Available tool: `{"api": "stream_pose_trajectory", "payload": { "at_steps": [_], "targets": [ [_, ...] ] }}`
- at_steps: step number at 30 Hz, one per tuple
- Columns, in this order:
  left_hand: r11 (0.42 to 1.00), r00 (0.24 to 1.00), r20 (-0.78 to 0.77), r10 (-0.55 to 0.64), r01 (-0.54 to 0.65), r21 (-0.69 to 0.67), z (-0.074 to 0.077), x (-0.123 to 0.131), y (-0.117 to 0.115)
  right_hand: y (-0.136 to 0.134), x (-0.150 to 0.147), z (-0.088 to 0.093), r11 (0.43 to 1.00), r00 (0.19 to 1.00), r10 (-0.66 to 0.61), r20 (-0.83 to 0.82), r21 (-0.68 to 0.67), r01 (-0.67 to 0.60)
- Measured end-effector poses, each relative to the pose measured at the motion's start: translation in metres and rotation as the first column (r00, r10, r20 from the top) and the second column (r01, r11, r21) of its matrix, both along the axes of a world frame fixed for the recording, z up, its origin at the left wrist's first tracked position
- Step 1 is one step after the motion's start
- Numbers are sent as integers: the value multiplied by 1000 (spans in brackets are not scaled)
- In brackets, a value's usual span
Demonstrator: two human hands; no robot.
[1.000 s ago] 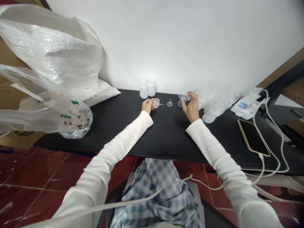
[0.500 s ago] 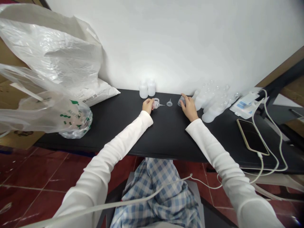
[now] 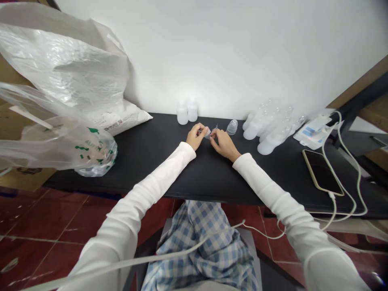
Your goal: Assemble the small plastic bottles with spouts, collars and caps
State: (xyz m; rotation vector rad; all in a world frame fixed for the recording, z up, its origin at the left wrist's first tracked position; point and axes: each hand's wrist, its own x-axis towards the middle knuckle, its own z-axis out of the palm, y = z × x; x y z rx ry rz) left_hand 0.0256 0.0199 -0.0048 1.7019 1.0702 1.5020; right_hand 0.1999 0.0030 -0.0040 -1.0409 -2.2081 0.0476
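In my left hand [image 3: 195, 136] is a clear bottle collar with a pointed nipple [image 3: 207, 133], held between closed fingers. My right hand [image 3: 223, 143] pinches at the nipple's tip from the right, and the fingertips of both hands nearly meet. Just behind the right fingers a second clear pointed nipple [image 3: 215, 127] stands on the table, partly hidden. A clear domed cap [image 3: 232, 127] sits beyond my right hand, apart from it. Two frosted white bottles [image 3: 182, 114] stand by the wall behind my left hand.
Several frosted bottles with clear domed tops [image 3: 266, 147] lie clustered on the right. Farther right are a white and blue package [image 3: 313, 131] and a phone [image 3: 323, 171] with a white cable. Plastic bags [image 3: 97, 151] fill the left end of the black table [image 3: 145, 161].
My right hand has let go of the domed cap and moved left to the nipple's tip. My left hand has shifted slightly right with the collar, its fingers now covering more of it.
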Motion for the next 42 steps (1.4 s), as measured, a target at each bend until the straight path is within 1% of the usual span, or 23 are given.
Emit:
{"api": "stream_pose_trajectory", "payload": {
  "at_steps": [2, 4, 6, 7, 10, 13, 15, 17, 19, 21, 22, 24, 26, 27, 29, 31, 33, 35, 36, 38, 42],
  "targets": [
    [999, 1000, -8, -16, 16, 35, -3, 2, 2, 0, 1, -2, 997, 992, 54, -115, -48, -60],
    [1000, 999, 48, -19, 18, 12, -6, 3, 6, 0, 1, -3, 991, 974, 81, -210, -84, -100],
    [996, 989, 142, -36, 47, -76, -10, 5, 10, 0, 1, -4, 988, 966, 88, -242, -100, -115],
    [988, 980, 192, -55, 81, -130, -11, 6, 11, 0, 0, -4, 989, 966, 84, -242, -100, -111],
    [934, 940, 306, -147, 234, -269, -11, 10, 8, 0, -1, -5, 991, 961, 53, -270, -103, -84],
    [884, 920, 323, -223, 330, -331, -7, 12, 1, 1, -1, -5, 990, 940, 17, -340, -123, -63],
    [881, 927, 283, -246, 336, -335, -6, 13, -4, 0, 0, -5, 989, 932, 9, -362, -133, -61],
    [894, 946, 190, -262, 312, -323, -4, 12, -6, -1, -1, -4, 990, 942, 12, -334, -127, -58],
    [908, 963, 78, -258, 269, -322, -3, 11, -6, -2, -3, -4, 996, 964, 18, -264, -80, -40],
    [918, 974, 2, -225, 213, -334, 0, 10, -6, -3, -5, -2, 1000, 988, 22, -153, 24, -19],
    [921, 979, -17, -205, 187, -343, 2, 9, -7, -3, -6, 0, 996, 996, 36, -78, 88, -29],
    [918, 983, -42, -177, 149, -367, 7, 6, -7, -2, -5, 4, 973, 991, 85, 104, 206, -105],
    [915, 986, -77, -148, 107, -388, 12, 2, -7, -2, -2, 8, 939, 960, 114, 255, 289, -188],
    [917, 987, -98, -125, 77, -392, 14, 0, -7, -1, 0, 10, 925, 946, 117, 302, 313, -214],
    [921, 991, -123, -56, 4, -390, 14, -6, -3, 0, 7, 12, 915, 939, 102, 330, 339, -219],
    [917, 996, -90, 11, -46, -396, 11, -11, 3, 2, 14, 11, 931, 953, 79, 293, 319, -175],
    [914, 998, -16, 67, -68, -399, 6, -15, 9, 6, 21, 10, 960, 974, 33, 224, 263, -93],
    [922, 996, 30, 83, -65, -382, -1, -15, 15, 9, 26, 8, 984, 983, -17, 181, 180, -16],
    [929, 997, 27, 77, -62, -365, -3, -15, 18, 10, 27, 7, 990, 983, -41, 178, 142, 15],
    [945, 998, -19, 68, -70, -319, -8, -14, 21, 12, 30, 5, 994, 977, -85, 194, 81, 70],
    [975, 982, -172, 77, -110, -194, -12, -13, 20, 16, 31, -1, 989, 966, -145, 214, 9, 146]
  ]
}}
